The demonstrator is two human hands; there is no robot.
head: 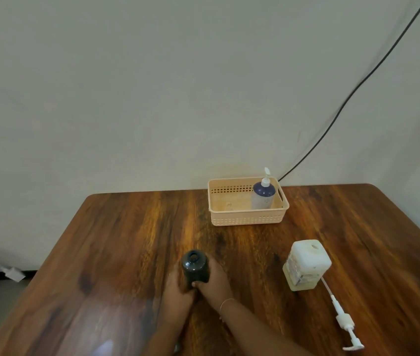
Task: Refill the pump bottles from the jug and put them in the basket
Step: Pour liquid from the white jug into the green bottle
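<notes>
Quantities: one dark open-necked plastic bottle (195,265), one blue-and-white pump bottle (263,195), one white plastic jug (306,264), one peach perforated plastic basket (248,217), one detached white pump head (344,321).

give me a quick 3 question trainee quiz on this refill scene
1. True or false: the dark bottle has its pump fitted.
2. What stands inside the basket? A) the jug B) a blue and white pump bottle C) nothing
3. Fill in: the loose pump lies on the table next to the ____.

Key:
1. False: its neck is open, and both hands, left and right, hold it.
2. B
3. jug
</notes>
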